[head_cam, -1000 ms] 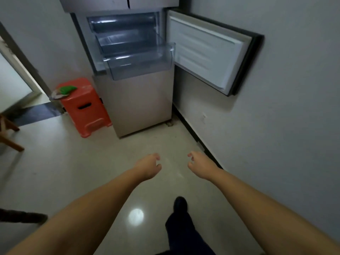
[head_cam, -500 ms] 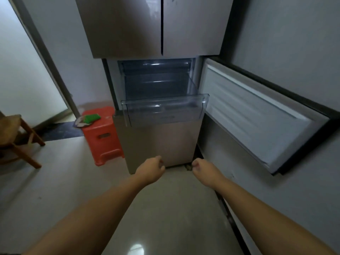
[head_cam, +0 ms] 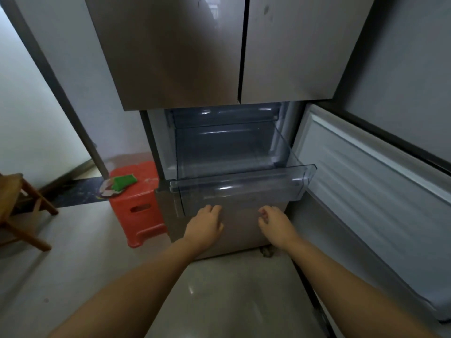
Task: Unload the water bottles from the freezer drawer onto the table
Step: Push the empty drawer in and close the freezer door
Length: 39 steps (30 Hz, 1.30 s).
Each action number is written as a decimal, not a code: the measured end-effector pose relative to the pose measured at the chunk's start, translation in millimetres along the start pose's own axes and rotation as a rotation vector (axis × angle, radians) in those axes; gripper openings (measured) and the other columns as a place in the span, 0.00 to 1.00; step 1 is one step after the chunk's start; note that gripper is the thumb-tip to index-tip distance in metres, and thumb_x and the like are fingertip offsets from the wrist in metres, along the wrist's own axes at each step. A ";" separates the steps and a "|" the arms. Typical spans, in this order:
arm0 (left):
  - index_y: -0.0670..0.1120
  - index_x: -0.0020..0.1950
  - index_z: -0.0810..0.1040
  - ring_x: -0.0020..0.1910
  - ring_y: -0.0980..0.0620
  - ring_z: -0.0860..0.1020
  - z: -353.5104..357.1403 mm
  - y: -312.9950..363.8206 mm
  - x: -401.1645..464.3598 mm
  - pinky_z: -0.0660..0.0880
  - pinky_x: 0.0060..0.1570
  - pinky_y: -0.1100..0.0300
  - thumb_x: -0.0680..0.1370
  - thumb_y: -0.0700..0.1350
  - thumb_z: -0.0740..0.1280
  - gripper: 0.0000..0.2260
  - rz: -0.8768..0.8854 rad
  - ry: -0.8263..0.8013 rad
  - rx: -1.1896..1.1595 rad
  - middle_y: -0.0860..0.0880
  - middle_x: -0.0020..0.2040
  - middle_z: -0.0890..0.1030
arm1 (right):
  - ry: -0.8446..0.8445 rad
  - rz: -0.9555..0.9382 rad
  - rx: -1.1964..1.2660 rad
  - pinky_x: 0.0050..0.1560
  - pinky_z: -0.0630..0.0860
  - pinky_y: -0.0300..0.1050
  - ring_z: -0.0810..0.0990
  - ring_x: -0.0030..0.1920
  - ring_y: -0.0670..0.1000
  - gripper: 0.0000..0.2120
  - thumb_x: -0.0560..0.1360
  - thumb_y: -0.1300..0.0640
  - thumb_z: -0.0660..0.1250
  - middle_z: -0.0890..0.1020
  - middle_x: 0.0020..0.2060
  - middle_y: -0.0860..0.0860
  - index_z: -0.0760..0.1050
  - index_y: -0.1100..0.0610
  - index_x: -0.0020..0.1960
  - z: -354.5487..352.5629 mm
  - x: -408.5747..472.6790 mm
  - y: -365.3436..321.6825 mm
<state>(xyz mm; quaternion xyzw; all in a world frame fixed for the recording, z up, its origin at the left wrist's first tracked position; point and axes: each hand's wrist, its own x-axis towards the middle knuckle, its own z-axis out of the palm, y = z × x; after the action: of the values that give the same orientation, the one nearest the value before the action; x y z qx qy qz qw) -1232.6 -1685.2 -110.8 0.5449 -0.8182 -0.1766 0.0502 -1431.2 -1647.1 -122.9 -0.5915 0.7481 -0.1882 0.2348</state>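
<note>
Clear plastic freezer drawer (head_cam: pixel 240 191) pulled out, just beyond both hands | left hand (head_cam: pixel 203 225), right hand (head_cam: pixel 275 224) held apart, loosely curled, nothing gripped

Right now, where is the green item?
In the head view, left of the fridge, the green item lies atop the red plastic stool standing against the fridge's side.

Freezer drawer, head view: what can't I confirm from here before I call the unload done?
- Freezer drawer floor, head view: front strip hidden behind its glaring front panel; no bottles visible.
- Upper drawer: interior hidden by the closed fridge doors' lower edge.
- Table: outside the frame.
- Left hand, right hand: palms face away.
</note>
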 end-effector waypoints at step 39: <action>0.53 0.78 0.37 0.76 0.42 0.33 -4.2 -86.2 309.3 0.36 0.72 0.38 0.78 0.44 0.60 0.38 -0.121 -0.015 0.298 0.47 0.78 0.34 | 0.074 -0.451 -0.528 0.69 0.55 0.68 0.51 0.74 0.57 0.45 0.67 0.61 0.71 0.57 0.74 0.56 0.53 0.50 0.77 8.8 358.5 17.1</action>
<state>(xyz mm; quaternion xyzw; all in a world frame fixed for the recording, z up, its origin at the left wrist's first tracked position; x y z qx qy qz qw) -1280.3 -1997.1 -170.6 0.5932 -0.8014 -0.0601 -0.0478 -1507.9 -1992.2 -185.9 -0.7751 0.6293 -0.0565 -0.0010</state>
